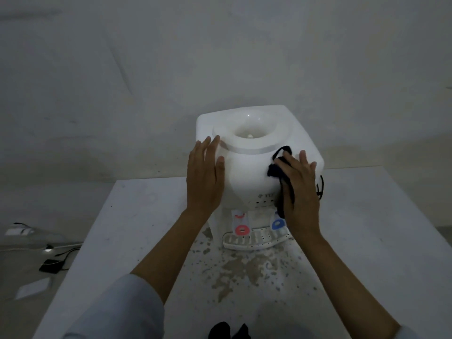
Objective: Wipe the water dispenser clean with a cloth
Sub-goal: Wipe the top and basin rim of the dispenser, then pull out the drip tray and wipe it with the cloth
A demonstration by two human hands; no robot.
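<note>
While two hands flank one dispenser [247, 172], right hand [302, 192] presses one cloth [277, 171].

Around the white table

The white table [127, 216] bore brownish speckled stains [244, 267] on its near middle. On the floor to the table's left lay a small black box [50, 266] with black cables [66, 253], a white cord [29, 248], and a pale flat sheet [33, 287]. Behind the table rose a plain grey wall [220, 50].
</note>
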